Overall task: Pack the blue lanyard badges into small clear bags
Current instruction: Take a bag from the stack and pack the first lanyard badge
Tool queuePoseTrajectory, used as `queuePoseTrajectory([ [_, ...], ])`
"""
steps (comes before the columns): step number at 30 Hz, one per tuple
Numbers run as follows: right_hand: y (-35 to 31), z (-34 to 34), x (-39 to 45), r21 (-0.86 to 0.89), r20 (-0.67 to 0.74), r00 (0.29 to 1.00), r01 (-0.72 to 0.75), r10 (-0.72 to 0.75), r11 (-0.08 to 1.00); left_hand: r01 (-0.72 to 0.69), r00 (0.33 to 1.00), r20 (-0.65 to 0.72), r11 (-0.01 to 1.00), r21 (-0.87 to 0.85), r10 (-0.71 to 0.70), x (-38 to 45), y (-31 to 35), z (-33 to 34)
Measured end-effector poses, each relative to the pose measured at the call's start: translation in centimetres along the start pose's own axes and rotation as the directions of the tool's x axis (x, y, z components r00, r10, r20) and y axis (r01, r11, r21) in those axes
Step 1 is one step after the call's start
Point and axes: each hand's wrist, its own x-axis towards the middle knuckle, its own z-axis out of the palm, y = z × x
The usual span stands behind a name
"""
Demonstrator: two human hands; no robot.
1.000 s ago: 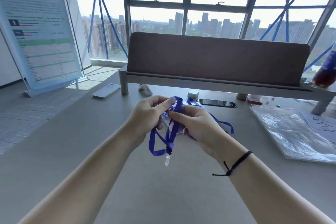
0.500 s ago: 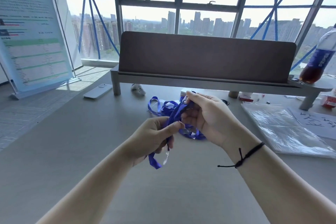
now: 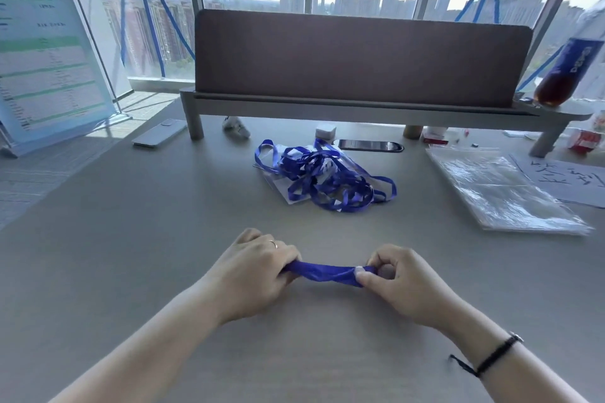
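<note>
**Lanyard bundled between both hands, bagging not yet begun**

Lanyard (image 3: pixel 327 272), blue, is folded into a short thick bundle and stretched just above the table (image 3: pixel 131 255), at about 6 o'clock in the view. The left hand (image 3: pixel 253 271) has its fingers curled round one end, and the right hand (image 3: pixel 397 281) pinches the other end between thumb and fingers (a small pale piece, maybe the clip, shows at that pinch).

In my judgement the task is at an early stage. I see no bag with a lanyard inside it. A tangled pile of blue lanyards (image 3: pixel 327 178) with clear badge sleeves lies at about 12 o'clock from the hands, well apart from them, and all of it waits to be packed.

The stack of clear bags (image 3: pixel 501 190) lies flat at about 2 o'clock, near the table's right side. The bags look empty and unopened, as far as the glare lets me tell. For the bundle in hand, what is left is taking one bag, opening it and sliding the bundle in.
</note>
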Motion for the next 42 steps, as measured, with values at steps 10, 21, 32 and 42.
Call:
queuePoseTrajectory([
  [10, -0.1, -0.7, -1.2, -0.36, 0.044, 0.967, 0.248, -0.249, 0.899, 0.05, 0.997, -0.05, 0.996, -0.069, -0.054, -1.8, -1.6, -0.1],
  [21, -6.8, 6.0, 9.7, -0.386, 0.171, 0.965, 0.25, -0.197, 0.888, 0.413, 0.788, -0.051, 0.589, -0.695, -0.613, 2.6, -6.8, 0.9],
  [32, -5.8, 6.5, 8.7, -0.413, 0.268, 0.928, 0.353, -0.258, 0.84, 0.426, 0.813, -0.14, 0.741, -0.519, -0.565, 1.8, -7.6, 1.9],
  [42, -0.9, 1.8, 3.2, -0.178, 0.146, 0.952, 0.291, -0.267, 0.94, 0.195, 0.973, -0.055, 0.93, -0.31, -0.222, 0.1, -4.9, 2.3],
])
